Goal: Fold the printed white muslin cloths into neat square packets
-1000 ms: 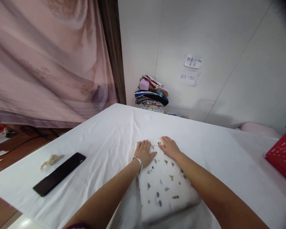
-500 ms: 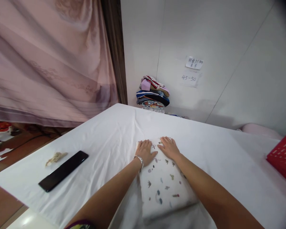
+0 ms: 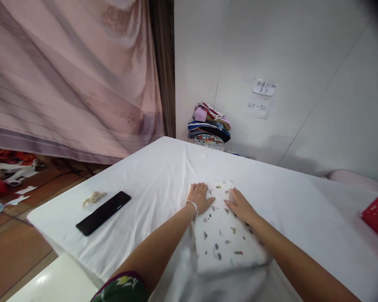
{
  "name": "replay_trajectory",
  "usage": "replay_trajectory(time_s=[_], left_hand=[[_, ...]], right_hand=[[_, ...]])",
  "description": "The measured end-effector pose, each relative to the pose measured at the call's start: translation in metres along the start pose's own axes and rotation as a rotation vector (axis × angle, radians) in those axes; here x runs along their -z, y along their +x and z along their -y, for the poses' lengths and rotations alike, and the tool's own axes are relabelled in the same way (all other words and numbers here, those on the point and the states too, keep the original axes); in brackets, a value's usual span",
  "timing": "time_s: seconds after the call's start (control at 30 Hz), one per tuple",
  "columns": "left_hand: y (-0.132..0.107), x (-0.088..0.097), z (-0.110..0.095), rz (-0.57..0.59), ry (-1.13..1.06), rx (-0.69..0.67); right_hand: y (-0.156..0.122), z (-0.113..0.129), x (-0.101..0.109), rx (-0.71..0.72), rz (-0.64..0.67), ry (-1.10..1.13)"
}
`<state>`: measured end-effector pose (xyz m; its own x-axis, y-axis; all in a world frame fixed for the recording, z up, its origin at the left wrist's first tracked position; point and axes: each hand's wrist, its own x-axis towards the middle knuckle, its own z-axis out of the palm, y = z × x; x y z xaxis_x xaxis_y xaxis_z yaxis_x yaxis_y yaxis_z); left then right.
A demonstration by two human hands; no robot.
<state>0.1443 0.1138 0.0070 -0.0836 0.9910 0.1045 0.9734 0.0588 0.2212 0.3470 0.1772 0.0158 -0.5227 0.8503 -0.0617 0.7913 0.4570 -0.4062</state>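
**Folded printed cloth [image 3: 220, 243] beneath two spread hands: where slips may arise**

Nearest the onlooker's eye, the cloth's thick near edge lies on the white table cover [image 3: 154, 176], which is rumpled just there; loose material beneath could let the bundle slide or settle unevenly.

Farther up, both hands rest at the bundle's far end. The left hand [image 3: 200, 199] lies flat on its far left corner, fingers slightly spread, thumb pointing inward. The right hand [image 3: 242, 205], a little blurred, lies along the far right edge, thumb apart from the fingers; neither pinches anything. Unequal pressure might shift the top layer askew or raise a crease.

To the left, a dark phone [image 3: 103, 213] sits on wrinkled cover beside a tan scrap [image 3: 94, 198]; a hard tug on the cover could drag both.

Beyond the table, stacked fabrics [image 3: 209, 123] stand near the wall, well apart from the hands.
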Motion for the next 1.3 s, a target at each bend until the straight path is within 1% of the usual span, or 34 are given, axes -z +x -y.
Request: replay_trajectory(time_s=[0.13,0.27,0.37,0.43,0.53,0.6,0.67,0.73,0.8,0.83,0.9,0.93,0.97,1.0,1.07,1.13,1.2,1.23,1.3], left_hand=[[0.000,0.000,0.001,0.004,-0.016,0.005],[0.000,-0.001,0.001,0.015,-0.019,0.009],[0.001,0.001,0.000,0.016,-0.006,0.004],[0.003,0.004,0.000,0.033,-0.003,0.005],[0.010,0.015,0.003,0.087,-0.018,0.016],[0.015,0.025,0.007,0.136,-0.027,0.025],[0.019,0.035,0.011,0.171,-0.027,0.034],[0.018,0.041,0.012,0.183,-0.019,0.044],[0.011,0.043,0.007,0.188,-0.010,0.056],[0.006,0.042,0.002,0.190,-0.006,0.058],[-0.010,0.038,-0.012,0.199,-0.003,0.056],[-0.020,0.035,-0.020,0.201,-0.005,0.050],[-0.030,0.032,-0.028,0.201,-0.010,0.040],[-0.039,0.029,-0.036,0.193,-0.020,0.029],[-0.053,0.024,-0.046,0.166,-0.056,0.015],[-0.061,0.021,-0.049,0.140,-0.117,0.029],[-0.062,0.020,-0.046,0.123,-0.197,0.072],[-0.060,0.020,-0.044,0.116,-0.239,0.097],[-0.054,0.021,-0.039,0.113,-0.310,0.143]], right_hand=[[-0.056,-0.017,0.003,-0.099,0.001,0.129],[-0.112,-0.028,0.005,-0.233,-0.015,0.299],[-0.141,-0.035,0.001,-0.293,-0.068,0.401],[-0.150,-0.037,-0.002,-0.315,-0.088,0.443],[-0.151,-0.036,-0.002,-0.337,-0.076,0.519],[-0.148,-0.035,0.002,-0.349,-0.063,0.586],[-0.145,-0.036,0.008,-0.367,-0.052,0.665],[-0.138,-0.044,0.019,-0.375,-0.050,0.741],[-0.127,-0.062,0.033,-0.375,-0.083,0.801],[-0.119,-0.074,0.041,-0.376,-0.119,0.824],[-0.100,-0.101,0.057,-0.412,-0.238,0.854],[-0.090,-0.114,0.064,-0.459,-0.322,0.841],[-0.081,-0.126,0.068,-0.496,-0.385,0.812],[-0.072,-0.135,0.071,-0.530,-0.420,0.753],[-0.061,-0.143,0.069,-0.548,-0.435,0.538],[-0.059,-0.137,0.059,-0.471,-0.428,0.271],[-0.065,-0.119,0.044,-0.321,-0.417,0.081],[-0.070,-0.107,0.036,-0.241,-0.402,0.035],[-0.080,-0.081,0.023,-0.102,-0.327,0.009]])
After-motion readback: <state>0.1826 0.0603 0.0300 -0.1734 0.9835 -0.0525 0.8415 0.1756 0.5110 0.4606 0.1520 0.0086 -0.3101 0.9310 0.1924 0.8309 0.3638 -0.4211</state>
